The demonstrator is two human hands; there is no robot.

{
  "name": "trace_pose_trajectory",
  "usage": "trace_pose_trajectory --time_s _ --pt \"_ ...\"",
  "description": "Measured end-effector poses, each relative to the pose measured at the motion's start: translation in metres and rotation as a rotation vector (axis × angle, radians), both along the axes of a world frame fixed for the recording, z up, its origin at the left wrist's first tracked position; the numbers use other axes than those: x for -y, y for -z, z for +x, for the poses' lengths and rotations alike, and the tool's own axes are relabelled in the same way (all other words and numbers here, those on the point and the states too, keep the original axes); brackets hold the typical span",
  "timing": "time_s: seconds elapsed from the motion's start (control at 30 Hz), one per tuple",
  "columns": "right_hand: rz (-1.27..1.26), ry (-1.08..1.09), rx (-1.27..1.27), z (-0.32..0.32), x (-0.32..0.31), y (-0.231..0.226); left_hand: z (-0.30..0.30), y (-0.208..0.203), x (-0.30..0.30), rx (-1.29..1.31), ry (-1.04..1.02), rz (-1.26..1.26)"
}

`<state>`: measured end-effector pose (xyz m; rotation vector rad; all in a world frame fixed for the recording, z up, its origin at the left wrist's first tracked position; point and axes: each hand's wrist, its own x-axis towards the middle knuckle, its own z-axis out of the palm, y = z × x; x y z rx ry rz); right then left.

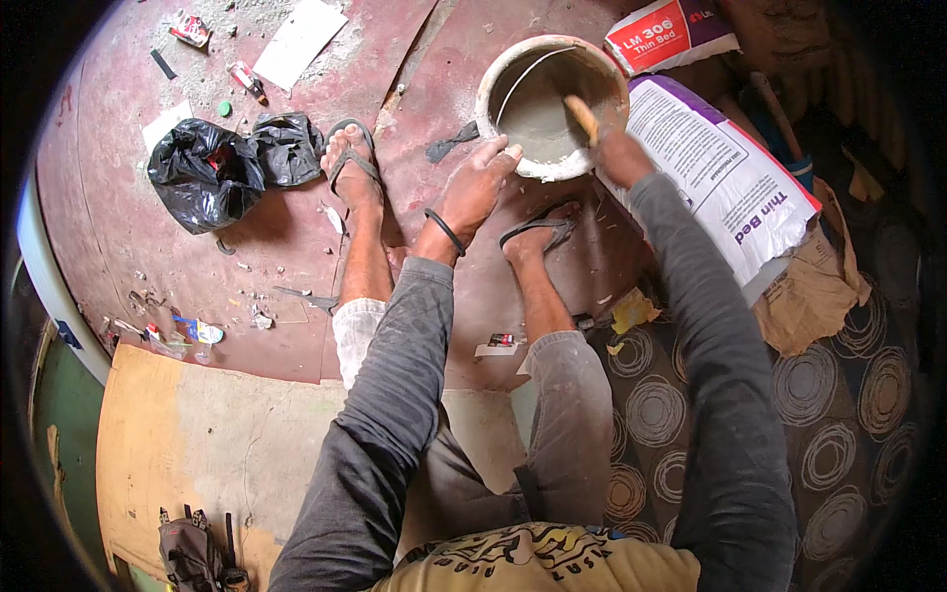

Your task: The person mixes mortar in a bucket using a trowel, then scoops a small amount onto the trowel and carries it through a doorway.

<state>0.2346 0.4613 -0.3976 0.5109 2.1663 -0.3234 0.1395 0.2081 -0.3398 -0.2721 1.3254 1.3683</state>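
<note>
A round bucket (485,99) with a pale, crusted rim stands on the floor in front of my feet. Smooth grey wet mix (538,107) lies inside it, and its thin wire handle arcs over the left part of the opening. My left hand (475,187) grips the near-left rim with its fingers. At the right side, my right hand (623,158) is closed round a wooden handle (582,118) that slants into the bucket; the tool's working end is hidden in the mix.
Printed powder bags (715,178) and a smaller red-and-white bag (671,37) lie right of the bucket. Torn brown paper (814,286) is beside them. Black plastic bags (202,178), a white sheet (301,41) and litter lie left. My sandalled feet flank the near side; a backpack (192,553) sits lower left.
</note>
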Motion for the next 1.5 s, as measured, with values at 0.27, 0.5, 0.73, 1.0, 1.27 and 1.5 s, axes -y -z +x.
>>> trace_pose_trajectory --time_s 0.27,0.5,0.73,1.0,1.27,1.5 --pt "-0.346 -0.146 0.058 -0.036 0.066 -0.003 0.007 0.012 0.007 0.058 -0.039 0.016" --pt "-0.001 0.265 -0.026 0.004 0.035 -0.001 0.006 0.010 0.001 0.119 -0.044 0.081" --pt "-0.274 0.309 0.130 -0.035 0.061 -0.013 0.004 0.010 -0.003 0.127 -0.014 0.084" --pt "-0.041 0.343 0.064 0.010 0.066 -0.009 0.003 0.006 -0.002 0.116 -0.018 0.064" --pt "-0.191 0.344 -0.030 -0.038 0.044 -0.031 -0.005 0.002 0.008 0.074 0.006 0.052" --pt "-0.171 0.225 0.103 0.017 0.072 -0.008 0.006 0.009 -0.001 0.109 -0.029 0.065"
